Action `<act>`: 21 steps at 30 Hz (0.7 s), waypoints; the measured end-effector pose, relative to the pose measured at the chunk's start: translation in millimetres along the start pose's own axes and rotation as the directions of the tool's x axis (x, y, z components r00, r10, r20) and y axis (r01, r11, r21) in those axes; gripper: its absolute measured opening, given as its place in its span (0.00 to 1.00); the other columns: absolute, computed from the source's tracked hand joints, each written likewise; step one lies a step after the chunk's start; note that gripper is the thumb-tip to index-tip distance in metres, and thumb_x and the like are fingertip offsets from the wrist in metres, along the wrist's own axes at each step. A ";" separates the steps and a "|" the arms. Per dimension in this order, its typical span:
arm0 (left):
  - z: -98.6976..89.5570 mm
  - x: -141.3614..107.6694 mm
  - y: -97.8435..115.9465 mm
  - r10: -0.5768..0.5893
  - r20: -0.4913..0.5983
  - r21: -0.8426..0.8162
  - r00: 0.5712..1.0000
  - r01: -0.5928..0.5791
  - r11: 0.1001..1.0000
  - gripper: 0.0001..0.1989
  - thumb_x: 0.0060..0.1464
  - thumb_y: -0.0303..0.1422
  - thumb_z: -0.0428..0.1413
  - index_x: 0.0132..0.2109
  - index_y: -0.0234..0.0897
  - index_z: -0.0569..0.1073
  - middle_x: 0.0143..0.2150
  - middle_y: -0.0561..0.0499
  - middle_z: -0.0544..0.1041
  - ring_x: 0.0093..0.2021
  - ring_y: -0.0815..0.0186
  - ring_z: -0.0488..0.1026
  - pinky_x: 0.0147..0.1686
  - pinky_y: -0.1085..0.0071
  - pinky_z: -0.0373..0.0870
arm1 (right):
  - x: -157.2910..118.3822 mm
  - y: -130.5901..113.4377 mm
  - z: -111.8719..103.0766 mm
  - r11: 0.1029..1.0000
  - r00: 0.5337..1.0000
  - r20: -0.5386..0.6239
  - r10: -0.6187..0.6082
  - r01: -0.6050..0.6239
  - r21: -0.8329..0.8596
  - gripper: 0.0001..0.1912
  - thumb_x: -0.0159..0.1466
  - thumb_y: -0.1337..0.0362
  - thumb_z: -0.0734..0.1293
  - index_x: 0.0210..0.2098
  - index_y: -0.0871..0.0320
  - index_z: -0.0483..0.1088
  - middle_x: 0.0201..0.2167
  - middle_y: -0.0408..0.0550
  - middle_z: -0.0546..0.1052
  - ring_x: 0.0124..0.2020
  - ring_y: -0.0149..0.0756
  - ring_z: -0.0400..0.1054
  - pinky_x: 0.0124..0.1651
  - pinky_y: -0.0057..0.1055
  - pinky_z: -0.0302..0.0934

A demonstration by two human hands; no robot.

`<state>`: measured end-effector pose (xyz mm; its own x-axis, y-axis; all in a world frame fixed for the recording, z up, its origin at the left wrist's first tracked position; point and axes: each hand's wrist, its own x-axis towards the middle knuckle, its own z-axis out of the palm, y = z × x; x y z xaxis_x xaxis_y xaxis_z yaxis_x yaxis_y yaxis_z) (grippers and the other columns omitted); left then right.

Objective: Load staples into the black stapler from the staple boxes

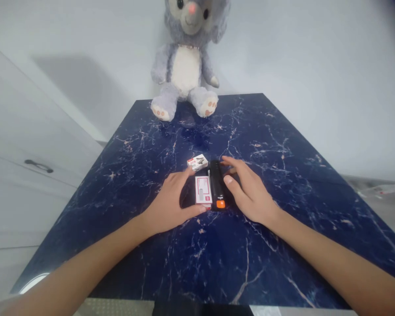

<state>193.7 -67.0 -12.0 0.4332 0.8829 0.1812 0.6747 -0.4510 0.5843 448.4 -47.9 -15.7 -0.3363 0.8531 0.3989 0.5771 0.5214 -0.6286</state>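
Note:
A black stapler (pixel 217 182) with an orange end piece lies lengthwise near the middle of the table. Just left of it is a flat white box (pixel 203 190) with a red-lined label. A smaller white box (pixel 198 163) with red print and a dark picture sits above, at an angle. My left hand (pixel 171 199) curves around the left side of the boxes, thumb at the flat box's lower edge and index fingertip by the smaller box. My right hand (pixel 248 191) rests along the stapler's right side, thumb and fingers apart.
The blue marble-patterned table (pixel 197 259) holds a large grey plush toy (pixel 186 66) at its far edge, against a pale wall. A white cabinet with a dark handle (pixel 38 166) stands to the left. A white round object (pixel 34 282) shows at the table's near left corner.

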 end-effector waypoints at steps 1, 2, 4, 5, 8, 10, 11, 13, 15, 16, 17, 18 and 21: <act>0.9 -0.1 -1.1 0.004 0.001 0.008 1.000 -0.004 1.000 0.51 0.50 0.47 0.65 0.73 0.45 0.46 0.67 0.40 0.64 0.66 0.45 0.59 0.62 0.43 0.59 | 0.0 0.0 0.0 1.000 1.000 -0.002 0.005 -0.005 0.001 0.23 0.73 0.54 0.56 0.66 0.52 0.56 0.57 0.55 0.70 0.49 0.46 0.71 0.55 0.51 0.66; 1.8 -0.1 -1.9 0.020 0.001 0.020 1.000 -0.020 1.000 0.54 0.49 0.46 0.66 0.73 0.45 0.43 0.68 0.40 0.62 0.66 0.44 0.58 0.62 0.42 0.58 | 0.0 0.0 0.4 1.000 1.000 -0.002 0.008 -0.008 0.003 0.23 0.73 0.54 0.55 0.66 0.52 0.56 0.57 0.55 0.71 0.49 0.46 0.71 0.55 0.51 0.66; 3.8 0.7 -2.5 0.068 0.022 0.041 0.997 -0.069 0.997 0.55 0.50 0.44 0.66 0.74 0.46 0.41 0.68 0.39 0.63 0.66 0.43 0.59 0.62 0.41 0.57 | -0.6 0.0 1.7 1.000 1.000 0.014 0.011 -0.011 0.002 0.24 0.73 0.54 0.55 0.66 0.52 0.56 0.57 0.55 0.70 0.49 0.46 0.71 0.54 0.51 0.66; 4.8 1.2 -2.4 0.087 0.038 0.044 0.995 -0.089 0.995 0.54 0.51 0.43 0.65 0.74 0.46 0.40 0.67 0.39 0.64 0.65 0.44 0.60 0.62 0.42 0.58 | -1.0 -0.2 2.6 1.000 1.000 0.025 0.010 -0.009 -0.003 0.24 0.73 0.54 0.55 0.66 0.52 0.55 0.57 0.56 0.70 0.49 0.47 0.71 0.54 0.51 0.67; 6.4 2.5 -1.9 0.113 0.074 0.047 0.991 -0.117 0.992 0.51 0.55 0.42 0.62 0.74 0.47 0.37 0.64 0.39 0.67 0.61 0.45 0.65 0.59 0.42 0.61 | -2.1 -1.9 4.5 1.000 0.998 0.056 0.002 -0.001 -0.022 0.24 0.73 0.54 0.56 0.66 0.53 0.55 0.57 0.56 0.70 0.52 0.48 0.69 0.55 0.51 0.66; 5.7 2.4 -1.6 0.115 0.070 0.061 0.991 -0.120 0.991 0.51 0.55 0.43 0.62 0.74 0.47 0.38 0.64 0.39 0.67 0.61 0.45 0.65 0.59 0.42 0.61 | -2.6 -3.6 5.0 1.000 0.998 0.062 0.000 0.001 -0.020 0.25 0.73 0.55 0.56 0.67 0.53 0.54 0.57 0.56 0.69 0.53 0.48 0.68 0.56 0.50 0.64; 4.7 2.0 -1.3 0.119 0.065 0.068 0.991 -0.123 0.990 0.51 0.54 0.44 0.63 0.74 0.46 0.40 0.65 0.38 0.66 0.62 0.44 0.63 0.60 0.42 0.61 | -2.7 -4.3 5.1 1.000 0.998 0.062 0.000 0.001 -0.014 0.25 0.73 0.55 0.56 0.67 0.53 0.54 0.58 0.55 0.69 0.54 0.48 0.68 0.57 0.50 0.64; 1.6 1.3 -0.7 0.142 0.043 0.074 0.989 -0.144 0.987 0.49 0.54 0.46 0.62 0.73 0.43 0.44 0.68 0.38 0.62 0.65 0.44 0.60 0.62 0.43 0.59 | -3.2 -5.4 4.8 1.000 0.999 0.055 0.003 -0.003 0.003 0.25 0.74 0.55 0.56 0.67 0.52 0.53 0.59 0.55 0.68 0.55 0.47 0.67 0.58 0.50 0.63; -2.1 1.4 -0.5 0.188 -0.001 0.085 0.982 -0.188 0.979 0.40 0.60 0.45 0.57 0.71 0.40 0.50 0.70 0.37 0.59 0.68 0.47 0.57 0.64 0.45 0.56 | -3.8 -5.9 4.6 1.000 0.999 0.047 0.005 -0.006 0.016 0.25 0.74 0.55 0.55 0.68 0.52 0.53 0.60 0.55 0.68 0.56 0.47 0.67 0.59 0.50 0.63; -3.8 2.0 -1.0 0.203 -0.032 0.096 0.979 -0.199 0.975 0.34 0.63 0.44 0.53 0.70 0.39 0.53 0.70 0.38 0.58 0.69 0.49 0.56 0.65 0.46 0.55 | -4.2 -6.0 4.6 1.000 0.999 0.049 0.003 -0.004 0.018 0.24 0.74 0.55 0.55 0.68 0.52 0.53 0.60 0.55 0.68 0.56 0.47 0.67 0.58 0.50 0.63; -5.3 3.0 -2.0 0.203 -0.064 0.112 0.977 -0.195 0.974 0.28 0.66 0.41 0.50 0.69 0.39 0.55 0.71 0.38 0.57 0.69 0.50 0.55 0.66 0.46 0.54 | -4.6 -6.0 4.7 1.000 0.999 0.052 -0.002 0.001 0.015 0.24 0.74 0.55 0.55 0.68 0.52 0.53 0.60 0.55 0.67 0.56 0.47 0.67 0.58 0.51 0.63; -6.3 4.5 -3.5 0.188 -0.090 0.132 0.978 -0.175 0.976 0.25 0.68 0.40 0.47 0.68 0.39 0.57 0.72 0.39 0.56 0.70 0.51 0.54 0.67 0.46 0.52 | -5.0 -6.2 4.9 1.000 0.998 0.055 -0.012 0.011 0.008 0.24 0.74 0.55 0.55 0.67 0.52 0.53 0.60 0.55 0.67 0.56 0.48 0.67 0.58 0.51 0.63; -8.0 10.5 -10.5 0.095 -0.082 0.153 0.992 -0.082 0.985 0.25 0.70 0.40 0.42 0.70 0.40 0.56 0.74 0.41 0.52 0.72 0.51 0.49 0.68 0.44 0.50 | -5.8 -7.4 5.8 0.998 0.998 0.054 -0.039 0.041 -0.038 0.24 0.74 0.55 0.55 0.67 0.53 0.54 0.60 0.56 0.67 0.58 0.50 0.64 0.60 0.53 0.61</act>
<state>186.4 -52.0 -9.9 0.4453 0.8437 0.2998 0.7206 -0.5364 0.4393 441.7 -56.6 -17.2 -0.3980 0.8321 0.3863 0.5911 0.5546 -0.5857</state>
